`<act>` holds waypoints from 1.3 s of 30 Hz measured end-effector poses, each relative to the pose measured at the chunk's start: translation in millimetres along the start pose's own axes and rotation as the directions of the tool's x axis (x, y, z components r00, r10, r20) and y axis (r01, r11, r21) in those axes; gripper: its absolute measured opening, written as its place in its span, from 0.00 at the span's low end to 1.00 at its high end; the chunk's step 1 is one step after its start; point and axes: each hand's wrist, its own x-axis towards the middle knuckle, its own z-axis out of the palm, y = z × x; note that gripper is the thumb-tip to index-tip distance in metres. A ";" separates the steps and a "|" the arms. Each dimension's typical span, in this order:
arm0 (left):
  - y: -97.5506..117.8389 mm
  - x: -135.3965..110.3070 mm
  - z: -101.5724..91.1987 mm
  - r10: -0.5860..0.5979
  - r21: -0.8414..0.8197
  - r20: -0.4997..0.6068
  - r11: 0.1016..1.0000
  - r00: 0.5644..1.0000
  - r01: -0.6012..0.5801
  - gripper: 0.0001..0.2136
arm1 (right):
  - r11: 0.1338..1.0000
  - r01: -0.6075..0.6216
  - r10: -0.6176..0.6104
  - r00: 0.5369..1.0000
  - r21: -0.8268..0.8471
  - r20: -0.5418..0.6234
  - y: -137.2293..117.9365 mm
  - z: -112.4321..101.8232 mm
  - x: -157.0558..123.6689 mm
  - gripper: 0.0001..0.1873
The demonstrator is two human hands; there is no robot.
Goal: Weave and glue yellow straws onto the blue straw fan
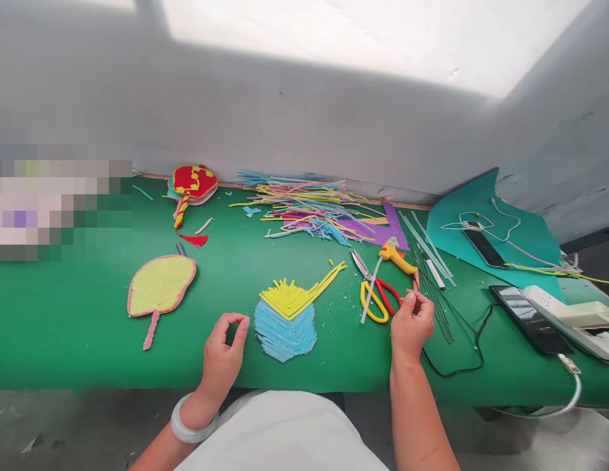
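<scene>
My left hand [226, 347] hovers just left of a round panel of blue strips [284, 337], thumb and index tips together, with nothing visible between them. Yellow strips [288, 297] lie in a V pattern over the panel's upper part, and some long ones stick out to the upper right. My right hand [413, 320] is closed in a pinch just below the handle of a yellow glue gun [397, 255]; what its fingers hold, if anything, I cannot make out. A clear glue stick [371, 291] extends from the gun across scissors [374, 301] with red and yellow handles.
Left lies a yellow leaf-shaped fan [161, 286] with pink edging; behind it, a red fan [193, 182] with a tassel. Loose coloured strips [309, 203] are heaped at the back. Right are green wires [439, 307], a phone [530, 320], a power strip [544, 301] and a black cord [454, 374].
</scene>
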 end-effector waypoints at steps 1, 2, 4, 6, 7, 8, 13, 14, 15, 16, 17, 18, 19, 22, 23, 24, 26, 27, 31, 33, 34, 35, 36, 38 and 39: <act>0.8 0.2 0.2 0.000 0.006 0.003 1.000 1.000 0.000 0.16 | 1.000 0.005 -0.005 1.000 -0.013 0.001 0.7 0.1 -0.8 0.24; 1.6 0.4 0.3 -0.001 0.010 0.005 1.000 1.000 0.001 0.16 | 0.999 0.010 -0.010 1.000 -0.030 0.002 1.4 0.1 -1.6 0.24; 2.5 0.7 0.2 -0.003 0.017 0.008 1.000 1.000 0.003 0.16 | 0.997 0.026 -0.026 1.000 -0.072 0.014 2.4 -0.1 -2.1 0.24; 2.4 0.8 0.0 -0.003 0.022 0.013 1.000 1.000 0.002 0.16 | 0.991 0.064 -0.058 0.997 -0.120 0.050 2.3 0.1 2.0 0.23; 2.1 0.8 -0.1 -0.001 0.025 0.015 1.000 1.000 0.000 0.16 | 0.985 0.093 -0.082 0.993 -0.147 0.081 1.9 0.6 7.0 0.22; 1.6 0.7 -0.1 0.002 0.029 0.017 1.000 1.000 -0.003 0.16 | 0.977 0.126 -0.106 0.987 -0.175 0.118 1.2 1.7 14.5 0.21; -0.9 0.6 0.8 0.051 0.069 0.007 0.996 0.999 -0.051 0.15 | 0.908 0.241 -0.128 0.939 -0.343 0.320 2.3 18.7 80.2 0.23; -1.4 0.5 1.2 0.066 0.081 0.001 0.995 0.998 -0.066 0.14 | 0.891 0.250 -0.110 0.928 -0.378 0.355 4.8 24.6 94.6 0.26; -2.0 0.5 1.6 0.082 0.093 -0.003 0.992 0.997 -0.081 0.14 | 0.875 0.259 -0.087 0.916 -0.410 0.393 8.1 31.0 107.8 0.29; -2.7 0.5 2.1 0.099 0.106 -0.006 0.990 0.995 -0.098 0.13 | 0.858 0.264 -0.057 0.902 -0.440 0.429 12.1 37.8 119.3 0.32; -3.5 0.5 2.5 0.117 0.118 -0.006 0.986 0.993 -0.116 0.13 | 0.842 0.266 -0.022 0.887 -0.469 0.462 16.5 44.7 128.7 0.34; -4.6 0.5 2.9 0.136 0.132 -0.003 0.982 0.991 -0.135 0.12 | 0.827 0.265 0.016 0.871 -0.497 0.491 21.1 51.3 136.0 0.35; -5.7 0.5 3.3 0.158 0.146 0.003 0.977 0.987 -0.157 0.11 | 0.812 0.264 0.052 0.856 -0.521 0.515 25.6 57.6 141.1 0.36; -7.8 0.1 4.0 0.240 0.185 0.038 0.952 0.970 -0.243 0.09 | 0.778 0.274 0.111 0.825 -0.565 0.554 36.1 72.7 145.7 0.35; -7.2 -0.2 4.5 0.275 0.195 0.058 0.940 0.960 -0.281 0.09 | 0.770 0.281 0.114 0.823 -0.572 0.557 38.2 76.1 144.9 0.33; -5.7 -0.6 5.3 0.311 0.202 0.081 0.925 0.947 -0.322 0.08 | 0.764 0.288 0.110 0.823 -0.577 0.557 39.8 78.8 143.6 0.32; 0.3 -0.9 8.7 0.383 0.205 0.142 0.891 0.913 -0.406 0.06 | 0.754 0.302 0.093 0.830 -0.583 0.550 41.6 81.7 140.6 0.30; 4.4 -0.6 11.5 0.425 0.220 0.186 0.861 0.886 -0.459 0.05 | 0.751 0.309 0.083 0.833 -0.584 0.547 42.2 82.1 139.3 0.29; 19.1 5.4 29.8 0.553 0.336 0.360 0.675 0.751 -0.657 0.08 | 0.744 0.335 0.038 0.843 -0.578 0.537 43.5 79.2 136.3 0.28; 21.5 10.6 39.8 0.565 0.364 0.383 0.635 0.731 -0.682 0.08 | 0.742 0.348 0.019 0.844 -0.573 0.537 43.2 77.2 135.2 0.28; 21.4 13.2 44.0 0.568 0.372 0.386 0.625 0.727 -0.686 0.09 | 0.742 0.355 0.010 0.842 -0.569 0.539 42.8 76.4 134.5 0.28; 20.8 15.6 47.3 0.571 0.382 0.389 0.614 0.723 -0.691 0.09 | 0.741 0.362 0.002 0.841 -0.566 0.541 42.0 75.8 133.8 0.27; 20.0 17.6 49.6 0.576 0.389 0.393 0.602 0.717 -0.697 0.09 | 0.739 0.369 -0.005 0.840 -0.563 0.543 41.0 75.3 133.0 0.27; 18.6 20.5 51.5 0.591 0.392 0.398 0.582 0.702 -0.713 0.09 | 0.734 0.378 -0.015 0.839 -0.564 0.544 38.4 74.5 131.2 0.27; 18.1 21.6 51.5 0.602 0.387 0.400 0.573 0.691 -0.723 0.09 | 0.731 0.381 -0.017 0.839 -0.566 0.543 37.0 74.1 130.3 0.27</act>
